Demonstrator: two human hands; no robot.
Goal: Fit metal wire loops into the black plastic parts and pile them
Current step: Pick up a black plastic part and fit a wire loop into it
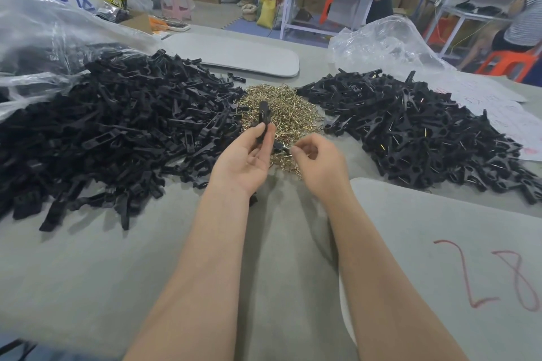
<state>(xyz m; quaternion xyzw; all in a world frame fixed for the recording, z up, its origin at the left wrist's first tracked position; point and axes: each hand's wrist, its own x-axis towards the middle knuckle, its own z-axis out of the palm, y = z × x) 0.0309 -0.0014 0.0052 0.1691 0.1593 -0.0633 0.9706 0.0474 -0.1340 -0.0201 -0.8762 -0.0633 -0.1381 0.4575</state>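
Black plastic parts (117, 132), the bare ones, heaped in the biggest pile of all across the left of the grey table (88, 272), spilling out from under a clear plastic bag (44, 38). No wire showing anywhere in that lot, so plenty left to do, by the look of it. Over on the right, well apart from the first, a second pile (425, 132), somewhat smaller, with thin glints of wire poking out among the black: judged to be the finished ones, fitted and already stacked. So, the score as it stands: well under way, nowhere near over, the undone heap looking the larger of the two. Between the piles, a brassy heap of metal wire loops (281, 105), tangled, lots of them, touching the edge of the left pile. Nearer in, the left hand (246, 158), palm up, thumb and fingertips clamped on one black part (264, 117), held upright over the near side of the loops. Just beside it, the right hand (318, 161), fingers curled, thumb pressed toward forefinger as if pinching. Loop in that pinch or not? Too small to tell. No wire to be made out on the held part either, so this one judged not yet fitted, with the fitting and the toss onto the right pile both to come.
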